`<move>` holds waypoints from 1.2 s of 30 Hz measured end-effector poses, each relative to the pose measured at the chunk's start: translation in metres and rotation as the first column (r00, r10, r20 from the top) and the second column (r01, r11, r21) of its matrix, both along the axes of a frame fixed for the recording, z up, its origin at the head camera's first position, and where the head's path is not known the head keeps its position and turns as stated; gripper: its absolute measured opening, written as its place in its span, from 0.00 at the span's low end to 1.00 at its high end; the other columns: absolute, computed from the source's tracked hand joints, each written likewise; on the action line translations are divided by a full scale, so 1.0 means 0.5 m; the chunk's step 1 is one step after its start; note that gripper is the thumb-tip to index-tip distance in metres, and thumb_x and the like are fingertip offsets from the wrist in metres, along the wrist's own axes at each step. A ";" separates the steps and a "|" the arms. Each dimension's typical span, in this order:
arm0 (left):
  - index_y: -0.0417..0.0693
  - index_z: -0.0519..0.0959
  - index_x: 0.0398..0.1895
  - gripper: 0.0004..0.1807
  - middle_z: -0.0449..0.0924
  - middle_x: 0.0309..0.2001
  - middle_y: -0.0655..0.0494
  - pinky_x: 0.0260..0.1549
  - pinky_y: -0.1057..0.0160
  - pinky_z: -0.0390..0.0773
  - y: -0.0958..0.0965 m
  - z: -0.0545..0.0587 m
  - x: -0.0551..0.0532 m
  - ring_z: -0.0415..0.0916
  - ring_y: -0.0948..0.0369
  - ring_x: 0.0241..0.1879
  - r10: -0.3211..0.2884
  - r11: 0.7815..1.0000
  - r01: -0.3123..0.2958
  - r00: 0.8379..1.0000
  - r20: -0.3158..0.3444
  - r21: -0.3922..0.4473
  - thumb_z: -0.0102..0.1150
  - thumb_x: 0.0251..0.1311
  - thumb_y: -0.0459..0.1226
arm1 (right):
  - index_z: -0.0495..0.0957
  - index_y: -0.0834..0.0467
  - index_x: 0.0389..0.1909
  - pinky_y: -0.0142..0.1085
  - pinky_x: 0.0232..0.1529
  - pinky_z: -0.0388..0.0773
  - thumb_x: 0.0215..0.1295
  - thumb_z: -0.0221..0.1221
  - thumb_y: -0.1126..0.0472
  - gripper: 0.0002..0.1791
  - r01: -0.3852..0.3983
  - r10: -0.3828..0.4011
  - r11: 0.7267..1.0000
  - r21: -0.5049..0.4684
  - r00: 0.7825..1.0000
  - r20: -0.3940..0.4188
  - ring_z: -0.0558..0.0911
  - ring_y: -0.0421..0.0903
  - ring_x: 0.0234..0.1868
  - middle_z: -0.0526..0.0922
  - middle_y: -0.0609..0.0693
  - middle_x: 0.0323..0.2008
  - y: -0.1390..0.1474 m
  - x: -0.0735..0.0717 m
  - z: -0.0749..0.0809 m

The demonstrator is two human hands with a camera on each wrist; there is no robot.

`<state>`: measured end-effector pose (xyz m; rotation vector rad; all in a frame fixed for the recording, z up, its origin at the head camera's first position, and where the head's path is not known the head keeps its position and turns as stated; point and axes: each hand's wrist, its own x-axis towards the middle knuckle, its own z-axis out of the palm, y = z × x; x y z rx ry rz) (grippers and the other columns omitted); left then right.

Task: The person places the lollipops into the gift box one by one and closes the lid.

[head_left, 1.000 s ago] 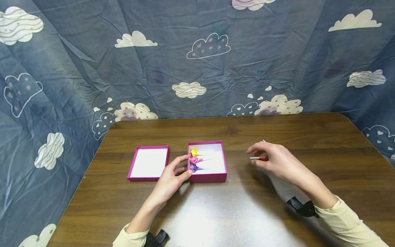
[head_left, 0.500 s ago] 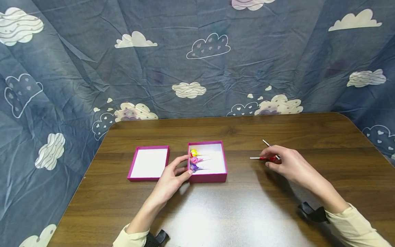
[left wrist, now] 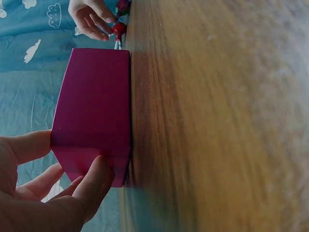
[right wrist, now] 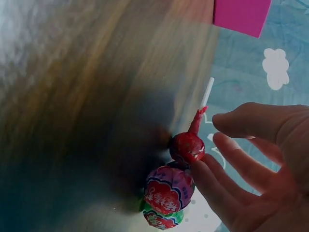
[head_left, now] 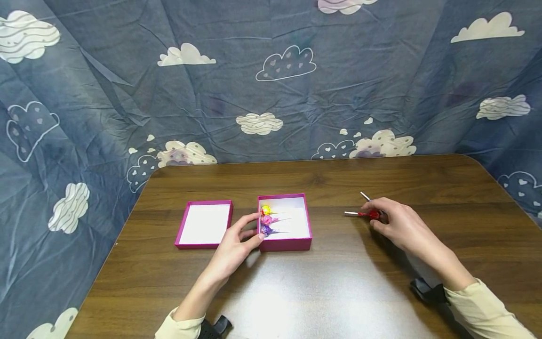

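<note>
My left hand (head_left: 233, 245) holds the left side of the magenta box (head_left: 285, 244), its fingers and thumb against the wall and rim in the left wrist view. Three wrapped lollipops lie inside: yellow (head_left: 265, 210), pink (head_left: 268, 220) and purple (head_left: 266, 230). Over on the right, my right hand (head_left: 400, 221) is around a red lollipop (right wrist: 187, 146). One fingertip touches its candy, while the thumb stands apart from it in the right wrist view. Close by lie a purple-red lollipop (right wrist: 169, 188) and a green-wrapped one (right wrist: 161, 220); the hand mostly hides them in the head view.
The box lid (head_left: 205, 223), white inside with magenta edges, lies left of the box. A brown wooden table (head_left: 322, 292) carries everything. Behind it hangs a blue cloud-patterned cloth (head_left: 237, 99).
My right hand has moved right from the lollipop sticks to the candy ends. The red lollipop has shifted slightly away from me in the last half second. My left hand keeps still on the box.
</note>
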<state>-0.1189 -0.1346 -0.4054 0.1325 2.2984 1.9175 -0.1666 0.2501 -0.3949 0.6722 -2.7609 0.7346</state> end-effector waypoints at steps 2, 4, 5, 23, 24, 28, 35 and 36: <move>0.50 0.72 0.67 0.27 0.74 0.61 0.45 0.52 0.50 0.74 0.000 0.000 -0.001 0.73 0.48 0.58 0.000 1.000 0.000 1.000 -0.005 0.004 0.61 0.63 0.32 | 0.82 0.50 0.41 0.41 0.33 0.69 0.50 0.68 0.72 0.19 -0.006 0.006 1.000 0.008 1.000 0.005 0.76 0.45 0.32 0.83 0.45 0.36 0.000 -0.004 -0.001; 0.50 0.72 0.67 0.27 0.73 0.61 0.45 0.52 0.50 0.75 -0.001 -0.001 -0.001 0.73 0.48 0.58 -0.003 1.000 0.003 1.000 -0.008 0.008 0.61 0.63 0.31 | 0.82 0.50 0.37 0.39 0.30 0.68 0.48 0.67 0.74 0.18 -0.013 0.013 1.000 0.013 1.000 0.008 0.75 0.44 0.30 0.81 0.44 0.33 0.001 -0.007 -0.003; 0.50 0.72 0.67 0.27 0.73 0.62 0.45 0.52 0.50 0.75 -0.001 -0.002 -0.002 0.73 0.48 0.58 -0.003 1.000 0.003 1.000 -0.009 0.007 0.61 0.63 0.31 | 0.81 0.50 0.34 0.37 0.29 0.67 0.47 0.67 0.74 0.18 -0.017 0.017 1.000 0.015 1.000 0.010 0.74 0.43 0.28 0.80 0.42 0.31 0.001 -0.008 -0.004; 0.51 0.72 0.67 0.27 0.73 0.62 0.46 0.53 0.49 0.74 0.000 -0.002 -0.003 0.73 0.49 0.58 0.006 1.000 -0.006 1.000 -0.001 -0.005 0.62 0.63 0.33 | 0.83 0.44 0.29 0.39 0.40 0.74 0.51 0.67 0.71 0.16 -0.180 0.182 0.983 -0.029 0.972 0.148 0.79 0.38 0.40 0.83 0.37 0.37 -0.008 -0.015 -0.017; 0.51 0.72 0.67 0.27 0.73 0.62 0.45 0.53 0.49 0.74 0.000 -0.003 -0.003 0.73 0.48 0.59 0.006 1.000 -0.006 1.000 -0.001 -0.006 0.62 0.63 0.33 | 0.84 0.44 0.30 0.38 0.40 0.73 0.51 0.67 0.71 0.16 -0.183 0.187 0.982 -0.034 0.968 0.169 0.79 0.38 0.40 0.83 0.37 0.37 -0.008 -0.016 -0.018; 0.52 0.72 0.67 0.28 0.71 0.63 0.47 0.53 0.48 0.74 0.000 -0.005 -0.003 0.72 0.48 0.59 0.007 1.000 -0.007 1.000 0.006 -0.023 0.62 0.63 0.34 | 0.85 0.48 0.34 0.36 0.38 0.74 0.48 0.67 0.73 0.17 -0.206 0.220 0.975 -0.083 0.946 0.237 0.78 0.39 0.38 0.82 0.39 0.36 -0.006 -0.020 -0.021; 0.53 0.71 0.68 0.28 0.71 0.64 0.48 0.53 0.49 0.74 -0.001 -0.004 -0.004 0.71 0.48 0.60 0.008 1.000 -0.007 1.000 0.010 -0.029 0.62 0.63 0.34 | 0.84 0.58 0.41 0.32 0.33 0.75 0.46 0.64 0.78 0.20 -0.251 0.294 0.952 -0.173 0.906 0.304 0.77 0.40 0.33 0.81 0.46 0.37 -0.006 -0.023 -0.024; 0.53 0.71 0.68 0.29 0.71 0.64 0.48 0.53 0.49 0.74 -0.001 -0.003 -0.004 0.72 0.49 0.59 0.009 1.000 -0.009 1.000 0.012 -0.027 0.62 0.63 0.34 | 0.84 0.58 0.42 0.32 0.33 0.75 0.47 0.64 0.77 0.20 -0.257 0.300 0.951 -0.174 0.904 0.306 0.77 0.40 0.33 0.81 0.46 0.37 -0.008 -0.022 -0.025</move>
